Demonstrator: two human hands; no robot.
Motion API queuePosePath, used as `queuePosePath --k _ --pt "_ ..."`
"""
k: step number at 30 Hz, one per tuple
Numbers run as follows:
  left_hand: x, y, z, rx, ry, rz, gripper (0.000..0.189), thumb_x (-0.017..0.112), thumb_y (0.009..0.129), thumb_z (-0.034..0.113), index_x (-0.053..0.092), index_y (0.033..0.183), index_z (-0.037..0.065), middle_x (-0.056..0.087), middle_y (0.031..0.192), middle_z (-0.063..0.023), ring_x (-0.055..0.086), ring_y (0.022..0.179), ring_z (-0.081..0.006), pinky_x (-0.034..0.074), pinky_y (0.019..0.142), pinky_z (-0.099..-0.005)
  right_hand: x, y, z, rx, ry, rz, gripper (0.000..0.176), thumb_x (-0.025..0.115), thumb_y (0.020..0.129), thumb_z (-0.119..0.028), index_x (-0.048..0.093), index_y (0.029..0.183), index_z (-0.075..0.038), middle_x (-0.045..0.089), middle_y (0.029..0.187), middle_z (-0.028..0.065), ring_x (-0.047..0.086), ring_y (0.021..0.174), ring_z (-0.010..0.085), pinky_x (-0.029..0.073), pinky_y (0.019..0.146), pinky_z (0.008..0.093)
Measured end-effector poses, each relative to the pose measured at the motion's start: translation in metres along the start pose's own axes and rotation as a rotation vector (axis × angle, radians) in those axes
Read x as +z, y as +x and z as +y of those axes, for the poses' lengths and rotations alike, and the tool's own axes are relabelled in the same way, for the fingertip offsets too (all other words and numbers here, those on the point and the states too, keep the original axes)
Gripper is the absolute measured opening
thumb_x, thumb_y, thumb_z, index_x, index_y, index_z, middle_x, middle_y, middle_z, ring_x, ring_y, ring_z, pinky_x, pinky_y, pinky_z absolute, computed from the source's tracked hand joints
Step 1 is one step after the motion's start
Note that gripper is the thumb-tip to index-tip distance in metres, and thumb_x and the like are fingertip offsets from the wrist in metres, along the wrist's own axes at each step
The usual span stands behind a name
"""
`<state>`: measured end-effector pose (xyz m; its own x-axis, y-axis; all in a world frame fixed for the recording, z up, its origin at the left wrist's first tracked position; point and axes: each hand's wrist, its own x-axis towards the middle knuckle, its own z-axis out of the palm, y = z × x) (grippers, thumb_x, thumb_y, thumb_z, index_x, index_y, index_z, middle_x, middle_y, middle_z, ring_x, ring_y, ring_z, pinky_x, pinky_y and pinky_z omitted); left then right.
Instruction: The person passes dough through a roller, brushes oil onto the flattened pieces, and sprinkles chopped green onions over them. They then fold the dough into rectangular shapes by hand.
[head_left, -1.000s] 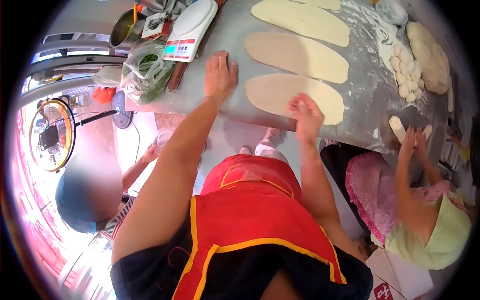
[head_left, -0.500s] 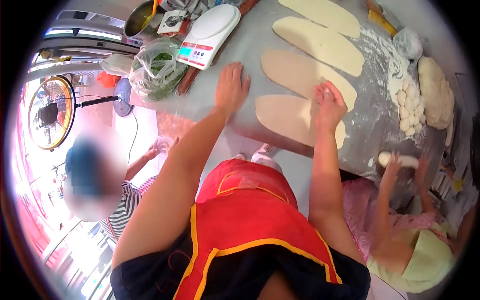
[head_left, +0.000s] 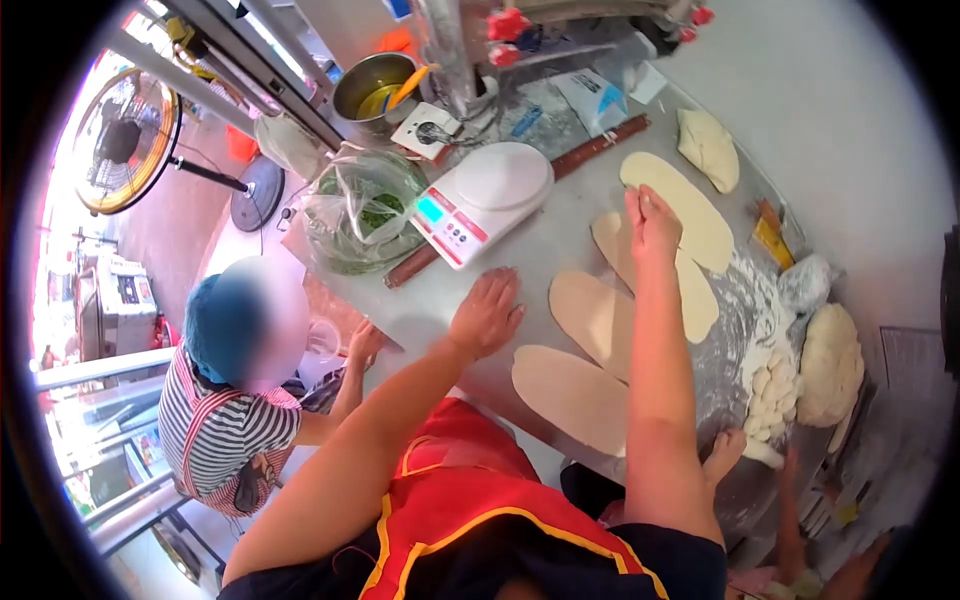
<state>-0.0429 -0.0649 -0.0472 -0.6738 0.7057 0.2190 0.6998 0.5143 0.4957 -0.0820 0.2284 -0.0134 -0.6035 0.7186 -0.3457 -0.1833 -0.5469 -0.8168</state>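
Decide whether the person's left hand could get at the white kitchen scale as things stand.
Probably yes. The left hand lies open on the table just short of the scale, with only bare tabletop between them and nothing lying across the way.

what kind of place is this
Probably a small bakery or flatbread stall's prep bench: rolled dough ovals on a floured steel table, a scale, and a heap of dough balls.
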Motion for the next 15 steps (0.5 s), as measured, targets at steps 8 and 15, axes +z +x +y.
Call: queuePosePath --k 8,15 --pt "-0.004 -0.010 -0.002 -0.039 -0.050 -0.101 0.047 0.052 0.088 0.028 0.046 0.123 -0.002 0.044 0.132 -0.0175 0.037 0.128 -0.0317 0.025 0.111 -0.0435 0.072 0.199 0.015 -0.126 -0.393 -0.300 0.009 0.056 0.079 0.000 0.063 0.085 0.001 0.064 0.084 0.0146 0.062 0.076 0.0257 0.053 0.072 0.0343" --pt "-0.032 -0.008 0.014 0.004 0.032 -0.053 0.054 0.044 0.092 0.036 0.040 0.134 0.004 0.035 0.144 -0.0112 0.026 0.137 -0.0254 0.018 0.113 -0.0435 0.068 0.142 -0.034 0.020 -0.582 -0.370 0.029 0.052 0.088 -0.005 0.049 0.117 0.000 0.054 0.119 0.0163 0.054 0.106 0.0303 0.045 0.092 0.0396"
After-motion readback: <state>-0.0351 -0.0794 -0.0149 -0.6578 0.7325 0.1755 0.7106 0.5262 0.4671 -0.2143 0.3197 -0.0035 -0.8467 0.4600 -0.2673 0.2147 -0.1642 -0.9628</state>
